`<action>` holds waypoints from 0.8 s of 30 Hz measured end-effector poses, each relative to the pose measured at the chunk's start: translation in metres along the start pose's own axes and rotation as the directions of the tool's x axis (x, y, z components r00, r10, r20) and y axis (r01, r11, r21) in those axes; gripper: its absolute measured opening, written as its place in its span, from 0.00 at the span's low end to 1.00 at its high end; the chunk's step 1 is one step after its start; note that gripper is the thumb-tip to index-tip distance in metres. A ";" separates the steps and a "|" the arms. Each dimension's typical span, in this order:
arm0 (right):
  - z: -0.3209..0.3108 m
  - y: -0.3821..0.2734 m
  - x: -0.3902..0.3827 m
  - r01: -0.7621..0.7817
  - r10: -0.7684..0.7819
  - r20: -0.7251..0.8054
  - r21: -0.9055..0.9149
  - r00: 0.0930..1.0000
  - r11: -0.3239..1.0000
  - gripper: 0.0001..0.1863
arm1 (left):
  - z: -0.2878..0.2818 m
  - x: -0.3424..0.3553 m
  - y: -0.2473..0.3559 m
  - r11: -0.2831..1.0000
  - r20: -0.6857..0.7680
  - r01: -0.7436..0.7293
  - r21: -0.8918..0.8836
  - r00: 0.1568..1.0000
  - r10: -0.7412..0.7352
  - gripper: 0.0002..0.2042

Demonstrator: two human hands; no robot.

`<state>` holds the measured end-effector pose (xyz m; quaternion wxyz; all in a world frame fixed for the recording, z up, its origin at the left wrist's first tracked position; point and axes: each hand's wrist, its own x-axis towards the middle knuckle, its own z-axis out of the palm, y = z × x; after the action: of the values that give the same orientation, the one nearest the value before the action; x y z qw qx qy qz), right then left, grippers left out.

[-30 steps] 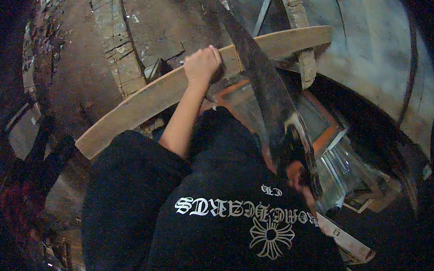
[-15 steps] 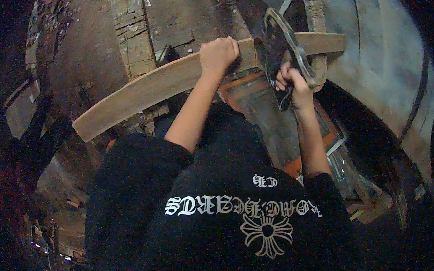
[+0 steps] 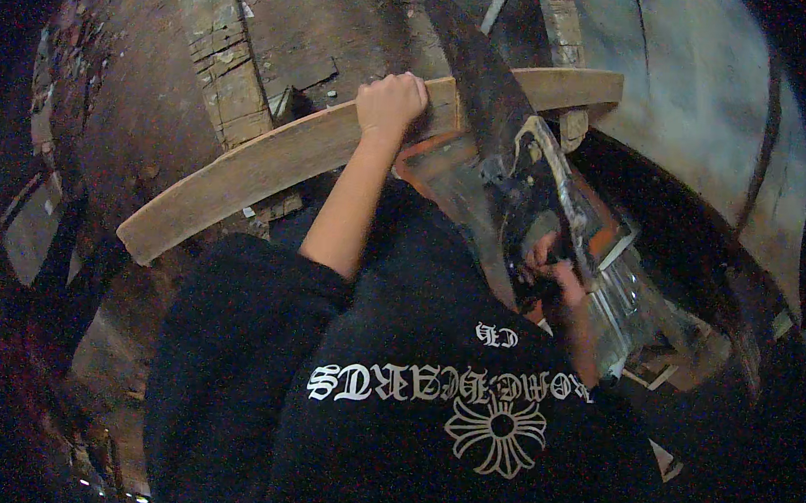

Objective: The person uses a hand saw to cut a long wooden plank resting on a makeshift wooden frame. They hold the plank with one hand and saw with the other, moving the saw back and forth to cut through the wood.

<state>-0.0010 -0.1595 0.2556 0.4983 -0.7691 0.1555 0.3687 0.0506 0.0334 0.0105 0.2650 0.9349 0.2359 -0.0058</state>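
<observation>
A long wooden plank (image 3: pixel 244 177) lies across the view, its outline bowed by the lens. My left hand (image 3: pixel 391 105) is closed over the plank's far edge, left of a dark line drawn or cut across it. In my right hand (image 3: pixel 547 258) is the handle of a hand saw (image 3: pixel 487 84), low and close to my body. The wide dark blade runs up and away over the plank, just right of the line. Whether its teeth sit in the wood is hidden by the blade and blur.
Rough, cracked timbers lie under the plank, one on the left (image 3: pixel 226 73) and one on the right (image 3: pixel 561 29). An orange-edged frame (image 3: pixel 438 159) lies below the saw. A pale sheet-like surface (image 3: pixel 707 85) fills the right side. Debris litters the brown ground (image 3: pixel 359 25).
My right hand has drawn the saw back toward my body, so more of its blade shows over the plank. My left hand keeps its grip; the view has shifted slightly.
</observation>
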 end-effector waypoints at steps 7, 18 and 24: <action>-0.022 0.007 -0.108 -0.093 0.071 -0.199 -0.103 0.977 0.990 0.02 | 0.000 0.001 0.001 1.000 0.057 -0.016 0.002 0.998 0.016 0.16; 0.051 -0.023 0.021 0.090 -0.086 0.033 -0.149 0.996 0.985 0.02 | -0.005 -0.004 -0.001 0.999 0.032 -0.041 -0.004 0.999 0.041 0.16; 0.023 -0.001 0.059 0.045 -0.059 0.048 0.246 0.997 0.968 0.01 | 0.002 -0.001 0.001 0.999 -0.014 -0.037 -0.019 0.999 0.037 0.16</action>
<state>0.0302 -0.1315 0.2087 0.6029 -0.6953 0.1658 0.3543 0.0501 0.0311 0.0095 0.2725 0.9366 0.2203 0.0079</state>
